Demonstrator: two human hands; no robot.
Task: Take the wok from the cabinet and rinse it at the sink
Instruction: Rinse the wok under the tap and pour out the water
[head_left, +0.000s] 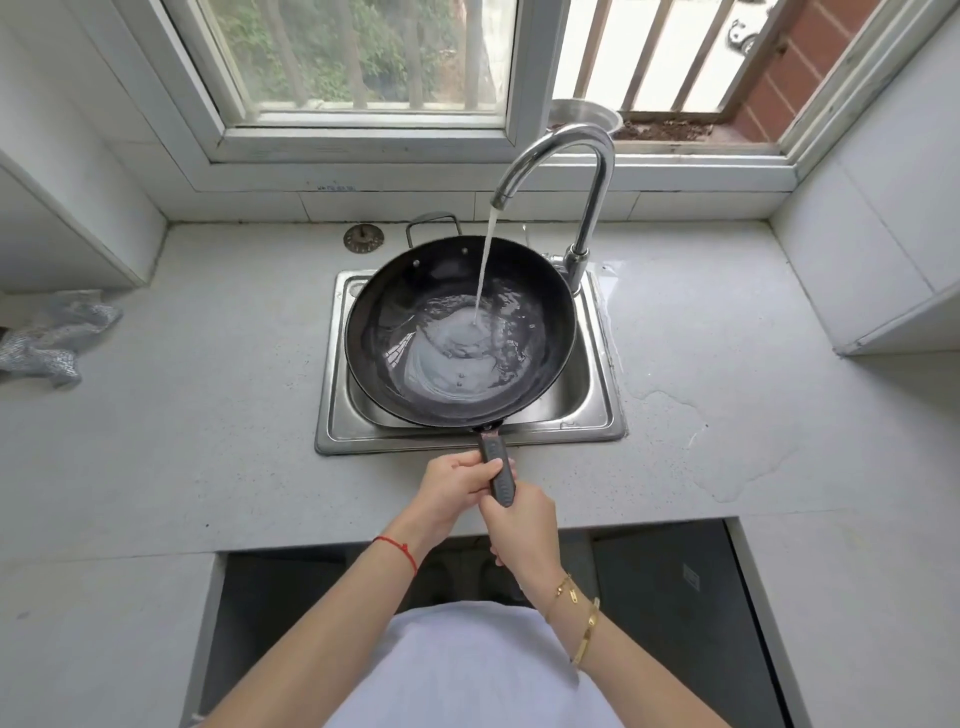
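Note:
A black wok (395, 291) lies over the steel sink (597, 410), almost covering the basin. Water runs from the chrome tap (582, 156) into the wok and pools at its bottom. The wok's dark handle (493, 457) points toward me over the sink's front rim. My left hand (452, 488) grips the handle from the left. Just behind it, my right hand (519, 525) is closed around the handle's end. A small metal loop handle (434, 221) sticks out at the wok's far side.
A crumpled silvery cloth (52, 338) lies at the counter's left edge. A round drain strainer (362, 238) rests behind the sink. A puddle (691, 426) spreads on the counter to the right. A steel pot (584, 117) stands on the window sill. Walls close in both sides.

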